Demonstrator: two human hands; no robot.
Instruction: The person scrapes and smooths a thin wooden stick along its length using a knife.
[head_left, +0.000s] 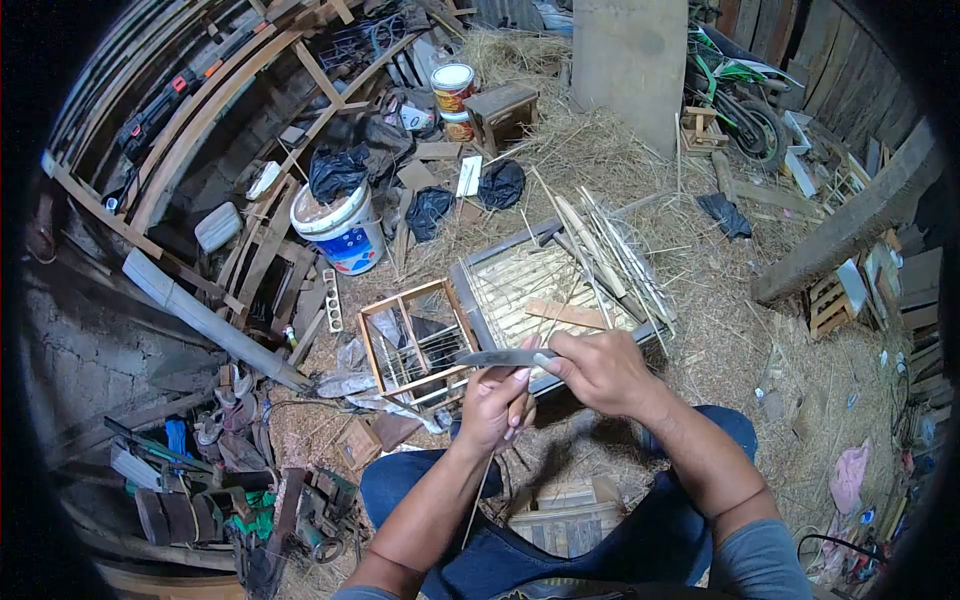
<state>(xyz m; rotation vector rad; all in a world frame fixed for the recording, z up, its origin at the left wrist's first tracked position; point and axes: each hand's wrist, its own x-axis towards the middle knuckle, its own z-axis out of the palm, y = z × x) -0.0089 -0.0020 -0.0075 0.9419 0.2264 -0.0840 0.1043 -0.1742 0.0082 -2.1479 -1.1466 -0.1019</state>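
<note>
In the middle of the head view, my right hand [600,372] is closed around the handle end of a knife [492,357], its blade pointing left. Just below the blade, my left hand [488,408] pinches a thin stick [477,500] that hangs down towards my lap. Where stick and blade meet is covered by my fingers. Beyond my hands lies a slatted panel [503,303] with a dark frame, carrying a bundle of split strips [590,245] and a flat wooden piece [566,314]. A small wooden cage frame [404,298] with thin bars sits left of it.
A white paint bucket [345,240] topped with a black plastic bag [337,175] stands at the left. Straw and shavings [720,330] cover the floor. A slanted wooden post [850,235] rises at right, a motorcycle [745,100] behind it. Metal tools [320,515] lie lower left.
</note>
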